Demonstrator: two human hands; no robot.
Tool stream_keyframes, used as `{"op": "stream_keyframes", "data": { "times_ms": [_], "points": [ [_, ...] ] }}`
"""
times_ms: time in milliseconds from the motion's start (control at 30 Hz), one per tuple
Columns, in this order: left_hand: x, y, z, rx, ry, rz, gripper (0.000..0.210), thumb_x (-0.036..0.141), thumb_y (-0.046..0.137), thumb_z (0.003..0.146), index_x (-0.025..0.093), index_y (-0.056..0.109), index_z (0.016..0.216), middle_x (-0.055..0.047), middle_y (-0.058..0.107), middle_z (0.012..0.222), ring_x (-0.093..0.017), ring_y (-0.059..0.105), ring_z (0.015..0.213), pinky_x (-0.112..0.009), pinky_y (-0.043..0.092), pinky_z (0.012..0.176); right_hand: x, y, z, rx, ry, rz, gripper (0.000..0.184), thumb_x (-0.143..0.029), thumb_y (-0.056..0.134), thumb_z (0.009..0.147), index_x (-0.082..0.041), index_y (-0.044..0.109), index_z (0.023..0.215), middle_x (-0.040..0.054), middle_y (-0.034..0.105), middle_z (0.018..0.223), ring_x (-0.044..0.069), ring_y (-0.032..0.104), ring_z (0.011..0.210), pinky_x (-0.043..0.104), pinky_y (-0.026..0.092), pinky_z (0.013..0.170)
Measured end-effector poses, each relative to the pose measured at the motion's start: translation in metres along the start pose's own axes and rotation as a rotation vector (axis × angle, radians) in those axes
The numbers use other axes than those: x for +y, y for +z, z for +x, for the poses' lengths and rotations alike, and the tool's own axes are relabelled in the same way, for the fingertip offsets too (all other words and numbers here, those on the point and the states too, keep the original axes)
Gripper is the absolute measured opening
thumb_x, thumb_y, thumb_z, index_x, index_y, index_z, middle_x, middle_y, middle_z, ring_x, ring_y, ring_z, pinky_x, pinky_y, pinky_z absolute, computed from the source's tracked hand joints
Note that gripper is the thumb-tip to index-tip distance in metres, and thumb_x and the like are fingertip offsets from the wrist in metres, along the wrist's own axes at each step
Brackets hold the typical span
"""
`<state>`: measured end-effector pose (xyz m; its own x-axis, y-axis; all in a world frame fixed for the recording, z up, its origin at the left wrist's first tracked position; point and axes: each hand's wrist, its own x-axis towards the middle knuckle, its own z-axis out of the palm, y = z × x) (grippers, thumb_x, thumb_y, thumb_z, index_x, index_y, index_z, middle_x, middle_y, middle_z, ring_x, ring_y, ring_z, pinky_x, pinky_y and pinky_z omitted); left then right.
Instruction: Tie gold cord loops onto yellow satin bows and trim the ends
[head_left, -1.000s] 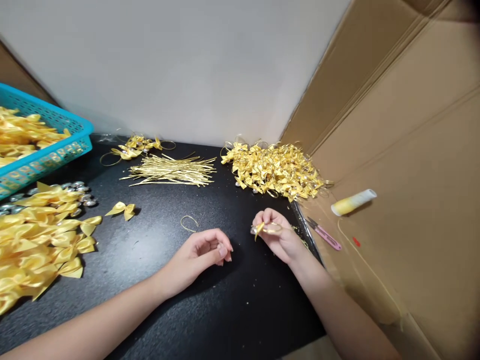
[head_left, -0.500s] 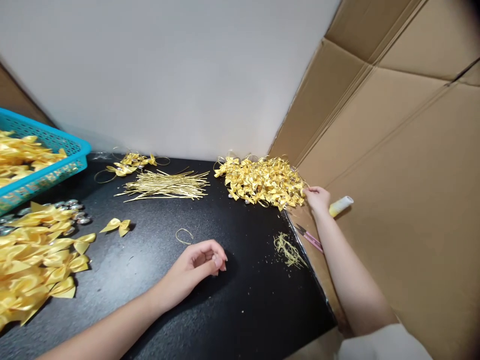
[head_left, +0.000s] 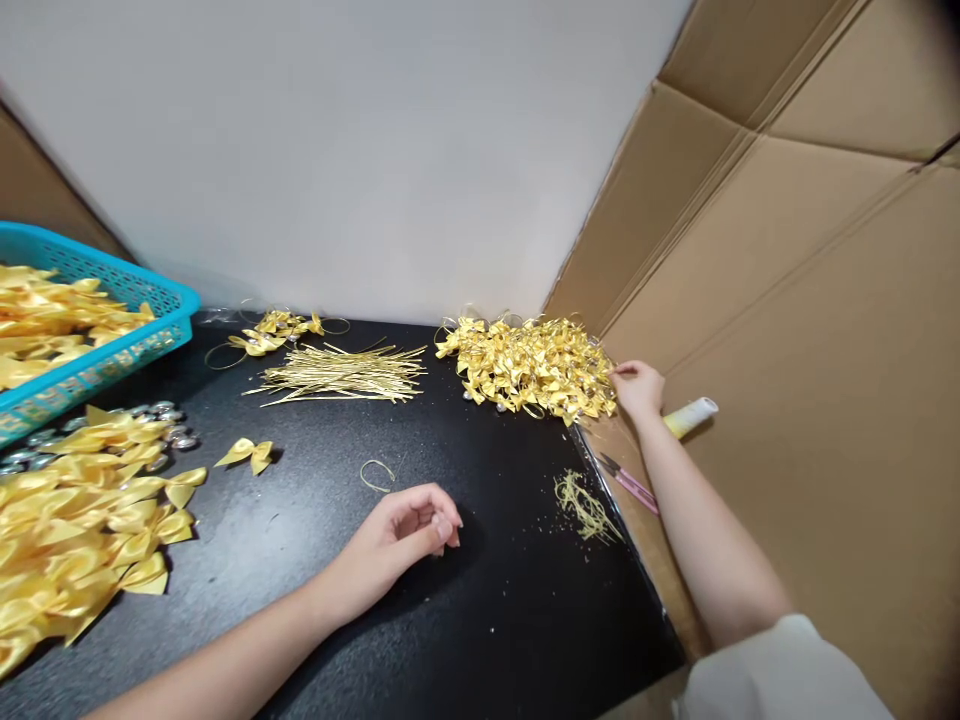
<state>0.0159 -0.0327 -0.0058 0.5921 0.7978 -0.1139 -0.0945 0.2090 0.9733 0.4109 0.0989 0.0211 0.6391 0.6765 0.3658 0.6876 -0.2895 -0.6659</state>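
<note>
Over the middle of the black table, my left hand (head_left: 409, 535) is loosely curled, thumb against the fingertips, with nothing visible in it. A thin gold cord loop (head_left: 377, 476) lies just beyond it. My right hand (head_left: 637, 388) reaches to the right edge of a heap of small gold bows (head_left: 532, 365) with cord loops and silvery beads. Its thumb and forefinger are pinched together at the heap; what they hold is too small to make out. Cut gold cords (head_left: 349, 373) lie in a bundle left of the heap. One yellow ribbon bow (head_left: 247, 454) lies apart.
At left stand a blue basket (head_left: 176, 325) of yellow bows and a pile of loose bows (head_left: 82, 530) beside silvery beads (head_left: 176, 430). Pink-handled snips (head_left: 634, 488), cord scraps (head_left: 585, 508) and a pale tube (head_left: 691, 416) lie at right, by the cardboard wall (head_left: 825, 330).
The camera view has shifted slightly, so everything appears a little further right. Both hands keep nearly the same pose, the right one still at the edge of the bow heap.
</note>
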Motion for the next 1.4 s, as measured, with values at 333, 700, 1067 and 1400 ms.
{"op": "stream_keyframes", "data": {
  "times_ms": [333,700,1067,1400],
  "points": [
    [0.003,0.015,-0.009,-0.120,0.351,0.460,0.008,0.016,0.057,0.078,0.015,0.061,0.071,-0.003,0.062,0.065,-0.012,0.054,0.060,-0.023,0.044,0.060,-0.057,-0.024,-0.060,-0.053,-0.210,0.117,0.020,-0.028,0.059,0.069,-0.014,0.069,0.080,0.0033,0.064,0.067,0.015,0.050,0.055,0.028,0.039,0.056],
    [-0.011,0.019,-0.013,-0.170,0.780,0.839,0.008,0.014,0.057,0.077,0.020,0.059,0.072,0.002,0.068,0.063,-0.012,0.056,0.058,-0.026,0.042,0.063,-0.164,0.029,-0.225,-0.910,-1.023,-0.029,0.020,-0.031,0.078,0.073,-0.022,0.069,0.089,0.0044,0.063,0.107,0.022,0.050,0.102,0.039,0.039,0.085],
    [0.060,-0.054,0.005,0.680,0.296,0.814,0.009,0.022,0.056,0.078,0.018,0.062,0.071,-0.001,0.067,0.071,-0.014,0.058,0.066,-0.026,0.044,0.064,-0.176,0.043,-0.220,-1.012,-0.979,-0.095,0.014,-0.031,0.072,0.079,-0.019,0.068,0.085,0.0049,0.060,0.101,0.023,0.047,0.100,0.040,0.035,0.083],
    [0.059,-0.086,0.008,0.105,0.057,1.191,0.030,0.035,0.067,0.072,0.017,0.070,0.095,-0.007,0.066,0.094,-0.023,0.061,0.091,-0.031,0.046,0.078,-0.169,0.039,-0.204,-0.997,-1.011,0.014,0.011,-0.024,0.062,0.087,-0.022,0.068,0.096,0.0040,0.061,0.106,0.021,0.048,0.102,0.040,0.037,0.091]
  ]
}}
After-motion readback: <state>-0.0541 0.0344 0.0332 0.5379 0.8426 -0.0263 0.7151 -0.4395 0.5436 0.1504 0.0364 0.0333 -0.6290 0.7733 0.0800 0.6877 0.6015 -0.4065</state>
